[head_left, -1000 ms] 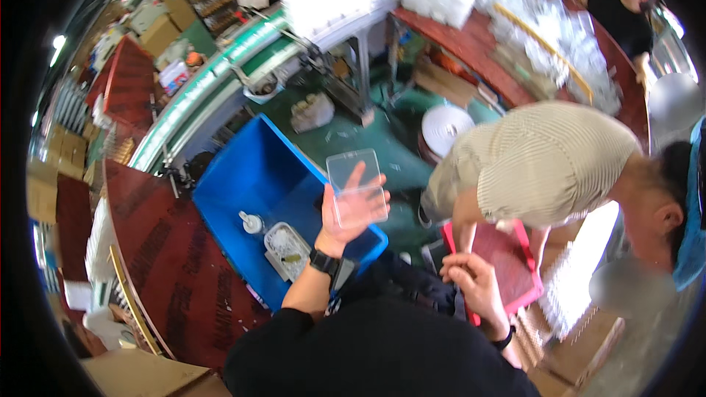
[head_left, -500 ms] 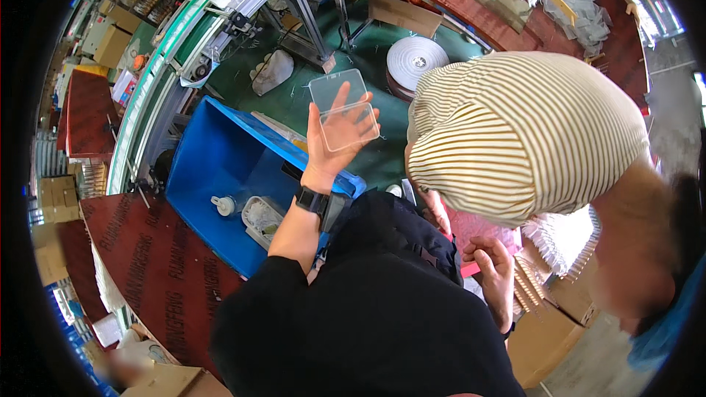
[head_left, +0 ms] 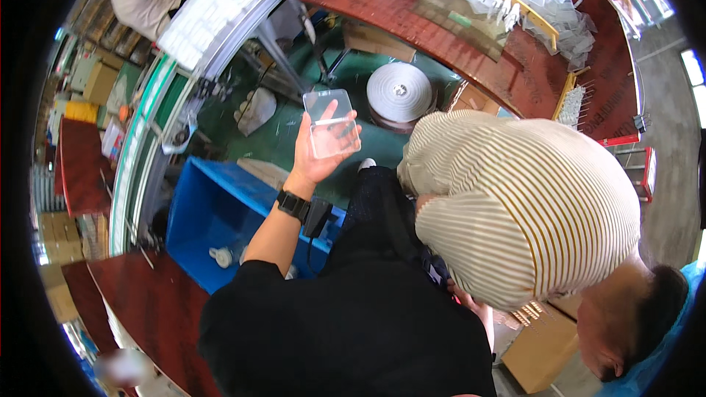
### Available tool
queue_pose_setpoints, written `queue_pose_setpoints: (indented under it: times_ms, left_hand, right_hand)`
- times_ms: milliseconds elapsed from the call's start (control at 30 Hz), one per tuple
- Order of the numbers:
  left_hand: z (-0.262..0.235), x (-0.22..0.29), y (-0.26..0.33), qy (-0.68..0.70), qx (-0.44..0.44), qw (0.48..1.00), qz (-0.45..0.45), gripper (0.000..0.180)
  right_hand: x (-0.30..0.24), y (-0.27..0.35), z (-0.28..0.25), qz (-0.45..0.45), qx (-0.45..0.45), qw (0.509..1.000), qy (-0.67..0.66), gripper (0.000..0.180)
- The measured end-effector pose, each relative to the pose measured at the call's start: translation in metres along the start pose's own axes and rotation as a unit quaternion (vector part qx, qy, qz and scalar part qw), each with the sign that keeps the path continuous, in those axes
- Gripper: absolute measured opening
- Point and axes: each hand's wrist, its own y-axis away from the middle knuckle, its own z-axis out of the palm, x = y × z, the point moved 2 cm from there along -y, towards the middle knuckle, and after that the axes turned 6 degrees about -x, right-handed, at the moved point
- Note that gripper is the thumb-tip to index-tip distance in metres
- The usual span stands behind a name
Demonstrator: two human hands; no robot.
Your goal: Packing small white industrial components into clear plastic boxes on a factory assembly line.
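My left hand (head_left: 318, 148) is raised in front of me, palm up, and holds a clear hinged plastic box (head_left: 337, 140). Its lid is swung open, and my fingers show through the clear plastic. A dark watch-like band with a black block beside it sits on that wrist. My right forearm (head_left: 485, 317) reaches up beside a person in a striped shirt (head_left: 515, 206), who bends over close to my right. That person's body covers most of my right hand, so its fingers cannot be made out.
A blue bin (head_left: 193, 209) with a white bottle (head_left: 220, 256) inside stands left of my legs. Ahead are a large grey roll (head_left: 399, 90) and a red-brown table (head_left: 397, 11) with clear boxes. A conveyor (head_left: 132, 176) curves along the left. A cardboard box (head_left: 540, 349) lies lower right.
My view has shifted. The person in the striped shirt has leaned across, covering my right hand, which showed with bent fingers before. My left hand still holds the open clear box.
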Motion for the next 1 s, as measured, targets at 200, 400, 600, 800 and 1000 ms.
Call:
queue_pose_setpoints:
  times_ms: [200,400,600,800,1000]
  left_hand:
    - [-0.024,-0.002,-0.101,0.053,0.053,0.975,-0.208,0.059]
    - [-0.055,0.072,-0.091,0.090,0.107,0.964,-0.224,0.060]
    - [-0.050,0.126,-0.137,0.103,0.116,0.960,-0.232,0.062]
    - [-0.039,0.185,-0.158,0.092,0.069,0.983,-0.145,0.070]
    - [-0.004,0.206,-0.180,0.009,-0.003,0.991,-0.133,0.073]
  right_hand:
    - [-0.072,-0.163,0.154,0.067,0.064,0.994,-0.054,0.028]
    - [-0.107,-0.103,0.205,-0.051,0.058,0.979,0.188,0.026]
    - [-0.200,-0.171,0.278,-0.001,0.020,0.966,0.258,0.030]
    - [-0.273,-0.253,0.325,-0.068,-0.039,0.926,0.369,0.032]
    - [-0.297,-0.368,0.332,-0.296,0.051,0.953,0.032,0.021]
